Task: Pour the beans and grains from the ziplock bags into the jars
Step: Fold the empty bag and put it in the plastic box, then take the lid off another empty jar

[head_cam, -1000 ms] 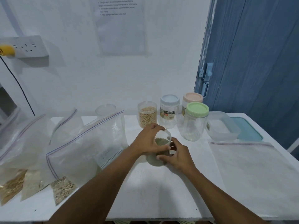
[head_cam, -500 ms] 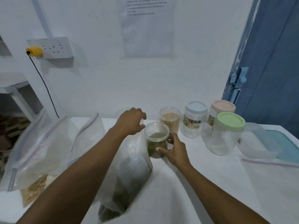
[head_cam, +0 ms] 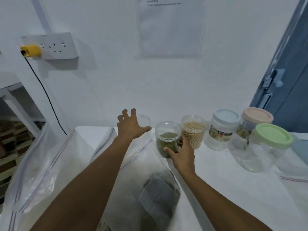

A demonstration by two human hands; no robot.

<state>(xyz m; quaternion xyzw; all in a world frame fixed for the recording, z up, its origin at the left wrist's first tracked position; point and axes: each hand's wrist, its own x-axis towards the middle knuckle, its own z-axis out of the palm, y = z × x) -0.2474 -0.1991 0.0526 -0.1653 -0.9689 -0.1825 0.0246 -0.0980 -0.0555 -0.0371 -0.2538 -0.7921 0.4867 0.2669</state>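
Fingers of the left hand [head_cam: 131,126] are spread, just short of an empty jar [head_cam: 144,120] by the wall [head_cam: 116,80]; the right hand [head_cam: 182,153] curls round the mung jar [head_cam: 167,139], part full, beside the soy jar [head_cam: 193,131]. Next, I judge: grasp the empty jar for another bag [head_cam: 41,164].

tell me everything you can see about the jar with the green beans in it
The green-bean jar is a small, round, clear plastic jar with no lid on, standing upright on the white table. Small green beans fill it roughly two thirds. The right hand grips its lower right side, thumb across the front near the base. It stands close left of the tan-bean jar; whether they touch is unclear.
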